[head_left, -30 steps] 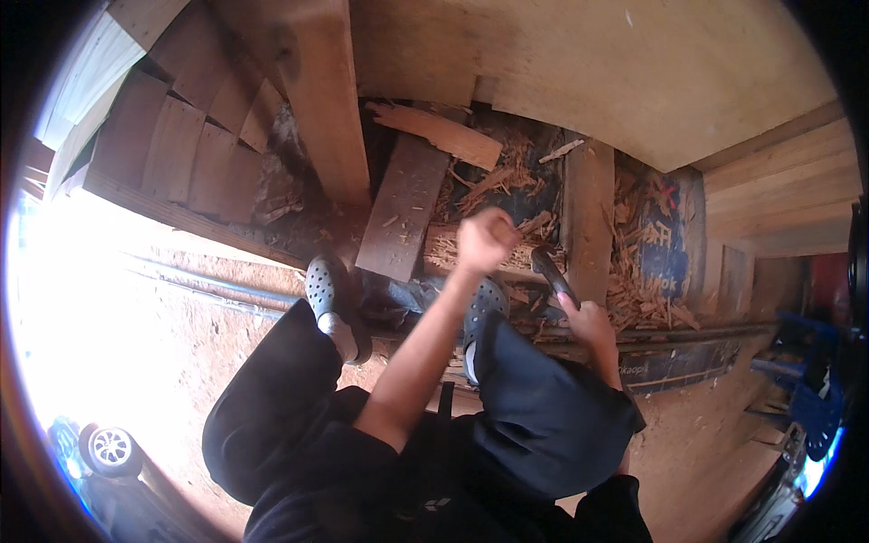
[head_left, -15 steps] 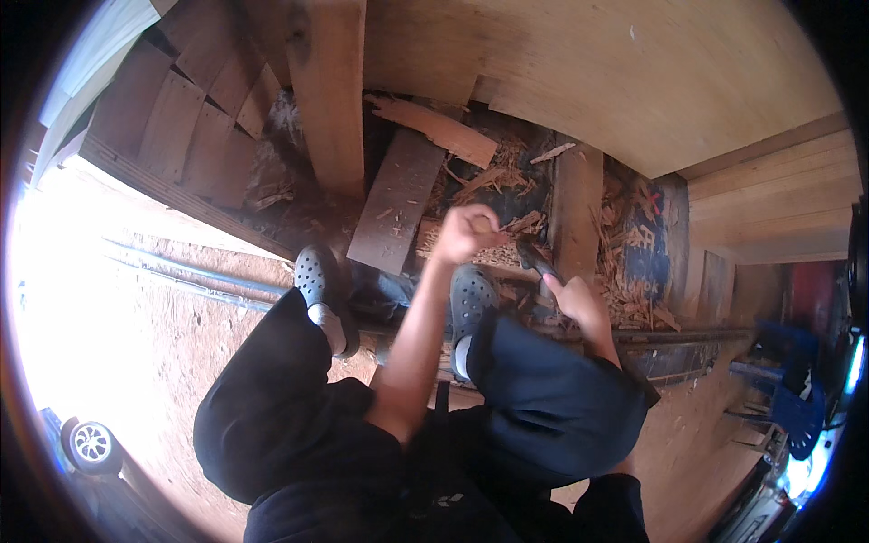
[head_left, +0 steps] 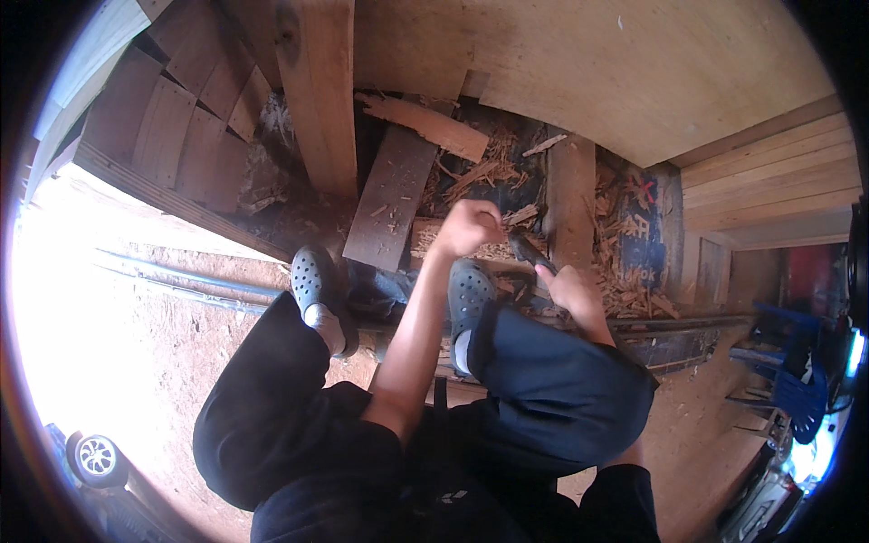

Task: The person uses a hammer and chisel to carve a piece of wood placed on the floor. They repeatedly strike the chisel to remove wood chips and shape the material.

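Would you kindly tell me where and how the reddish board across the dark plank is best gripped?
I'd probably take the reddish board by its right end, from the right, across its edges: that end is broad and juts past the dark plank; the left end tapers.

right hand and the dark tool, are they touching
Touching: the head view shows the right hand closed around the near end of the dark tool, whose other end sticks out past the fingers.
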{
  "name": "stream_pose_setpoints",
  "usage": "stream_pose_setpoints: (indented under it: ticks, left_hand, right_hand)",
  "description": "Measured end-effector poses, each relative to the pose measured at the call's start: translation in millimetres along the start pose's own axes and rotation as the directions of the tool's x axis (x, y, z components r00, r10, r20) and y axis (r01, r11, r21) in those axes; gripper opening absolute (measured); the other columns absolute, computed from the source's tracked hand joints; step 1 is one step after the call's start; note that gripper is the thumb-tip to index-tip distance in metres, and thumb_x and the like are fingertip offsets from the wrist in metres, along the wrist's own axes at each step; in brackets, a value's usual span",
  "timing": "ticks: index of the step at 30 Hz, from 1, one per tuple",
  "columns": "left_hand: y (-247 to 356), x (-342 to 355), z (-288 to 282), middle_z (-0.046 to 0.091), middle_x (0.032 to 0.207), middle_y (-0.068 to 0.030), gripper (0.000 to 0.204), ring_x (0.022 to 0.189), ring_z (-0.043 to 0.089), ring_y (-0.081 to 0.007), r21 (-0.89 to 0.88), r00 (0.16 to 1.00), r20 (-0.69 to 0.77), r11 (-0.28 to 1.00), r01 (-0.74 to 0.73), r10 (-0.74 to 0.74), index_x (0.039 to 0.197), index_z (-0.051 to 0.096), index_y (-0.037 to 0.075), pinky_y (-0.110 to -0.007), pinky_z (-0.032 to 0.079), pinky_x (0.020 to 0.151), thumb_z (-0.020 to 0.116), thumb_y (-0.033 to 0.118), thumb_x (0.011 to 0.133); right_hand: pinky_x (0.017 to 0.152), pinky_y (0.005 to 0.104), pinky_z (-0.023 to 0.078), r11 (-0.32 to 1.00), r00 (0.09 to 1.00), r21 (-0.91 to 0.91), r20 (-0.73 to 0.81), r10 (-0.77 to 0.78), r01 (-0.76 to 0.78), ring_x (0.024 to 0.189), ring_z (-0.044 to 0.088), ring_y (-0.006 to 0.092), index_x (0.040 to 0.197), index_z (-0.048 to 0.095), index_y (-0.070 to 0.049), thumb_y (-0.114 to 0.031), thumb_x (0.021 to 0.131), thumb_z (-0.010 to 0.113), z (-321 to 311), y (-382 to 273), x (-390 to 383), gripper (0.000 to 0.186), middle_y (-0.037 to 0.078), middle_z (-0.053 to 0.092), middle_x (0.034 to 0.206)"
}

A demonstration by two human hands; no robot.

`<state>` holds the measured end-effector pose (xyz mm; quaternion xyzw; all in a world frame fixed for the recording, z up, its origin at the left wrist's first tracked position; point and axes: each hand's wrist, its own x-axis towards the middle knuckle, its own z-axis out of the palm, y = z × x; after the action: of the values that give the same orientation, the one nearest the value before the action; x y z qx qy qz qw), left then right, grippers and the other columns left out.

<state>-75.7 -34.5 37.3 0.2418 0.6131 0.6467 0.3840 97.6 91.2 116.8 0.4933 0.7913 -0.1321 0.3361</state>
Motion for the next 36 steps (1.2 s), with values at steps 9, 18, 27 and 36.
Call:
stream_pose_setpoints:
  ticks: [9,18,27,36]
  left_hand:
    - [34,-23,-56,0.056,0.061,-0.0059,0.013,0.052,0.053,-0.0139,-0.323,0.775,-0.632,0.899,-0.298,0.030,0.071,0.056,0.000,-0.025,0.040,0.051,0.064,-0.007,0.063]
    - [13,-19,-45,0.055,0.059,-0.0061,0.012,0.051,0.053,-0.0150,-0.403,0.869,-0.495,0.886,-0.230,0.000,0.071,0.056,0.001,-0.027,0.040,0.050,0.065,-0.005,0.064]
    - [2,-27,-45,0.054,0.060,-0.0051,0.013,0.053,0.053,-0.0160,-0.396,0.837,-0.547,0.883,-0.251,-0.008,0.071,0.056,0.001,-0.029,0.042,0.052,0.065,-0.004,0.063]
    - [6,-13,-45,0.056,0.061,-0.0057,0.011,0.049,0.053,-0.0133,-0.367,0.878,-0.479,0.906,-0.210,0.009,0.069,0.057,0.001,-0.026,0.041,0.047,0.065,-0.006,0.065]
  right_hand:
    - [0.091,0.0444,0.045,0.999,0.998,0.006,0.048,0.041,-0.042,0.109,0.057,0.0379,0.107,0.064,0.002,-0.064,0.087,0.041,-3,-4,3,0.072,0.024,0.061,0.113]
    - [0.086,0.0436,0.048,1.000,1.000,-0.024,0.022,0.012,-0.012,0.103,0.060,0.0369,0.103,0.066,0.002,-0.063,0.088,0.042,-3,-5,-3,0.071,0.023,0.064,0.105]
    - [0.083,0.0436,0.048,0.999,1.000,-0.032,-0.016,-0.016,0.015,0.095,0.064,0.0352,0.097,0.067,0.003,-0.062,0.088,0.041,1,-3,-3,0.071,0.020,0.068,0.088]
    - [0.083,0.0441,0.048,1.000,0.999,-0.003,0.047,-0.008,0.008,0.095,0.064,0.0357,0.098,0.067,0.002,-0.062,0.089,0.041,-3,-3,-3,0.070,0.021,0.067,0.093]
